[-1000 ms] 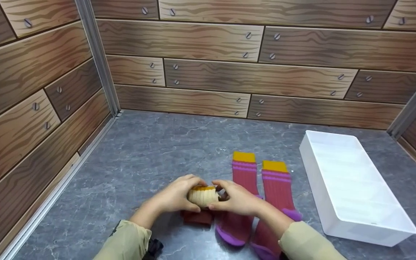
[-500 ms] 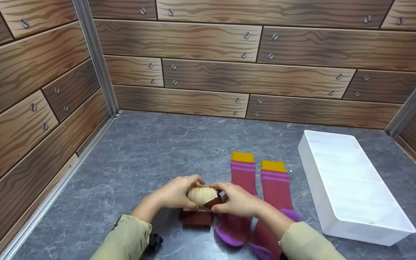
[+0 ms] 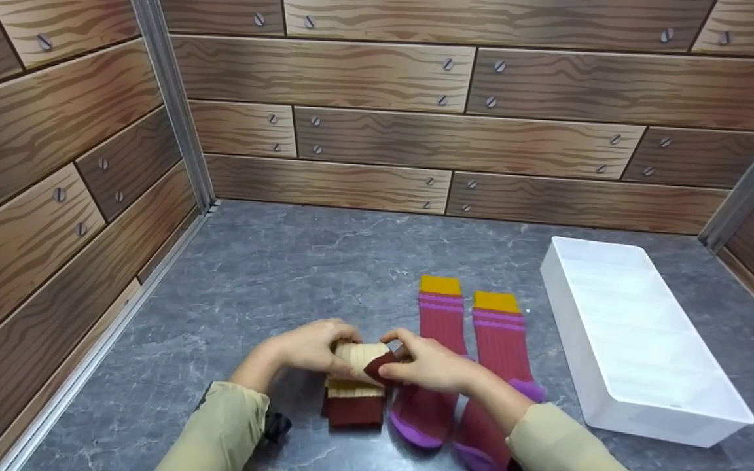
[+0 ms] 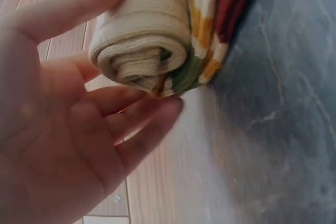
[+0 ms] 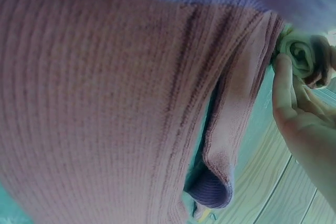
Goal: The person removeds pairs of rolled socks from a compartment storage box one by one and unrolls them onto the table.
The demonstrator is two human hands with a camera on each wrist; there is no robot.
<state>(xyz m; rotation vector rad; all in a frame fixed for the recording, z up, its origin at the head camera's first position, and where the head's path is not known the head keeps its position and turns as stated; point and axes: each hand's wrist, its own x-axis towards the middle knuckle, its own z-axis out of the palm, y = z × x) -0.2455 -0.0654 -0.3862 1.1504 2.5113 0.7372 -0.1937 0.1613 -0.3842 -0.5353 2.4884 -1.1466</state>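
A partly rolled striped sock bundle, cream on the roll with a dark red patch, lies between the two hands in the head view. Its flat tail, cream, mustard and dark red, extends toward the person. My left hand grips the roll's left end; the left wrist view shows the thumb on top and fingers underneath the coiled cream end. Green and mustard stripes show beside it there. At the other end, my right hand pinches the roll between thumb and fingers. The right wrist view catches the spiral end near its fingertips.
Two maroon socks with purple heels and mustard cuffs, a left one and a right one, lie flat by the right forearm. A white divided box stands at the right. Wood-patterned walls enclose the grey table.
The roll has turned between the hands, bringing a dark red patch to its right side. More of the flat tail shows below it. My left hand has shifted slightly left.
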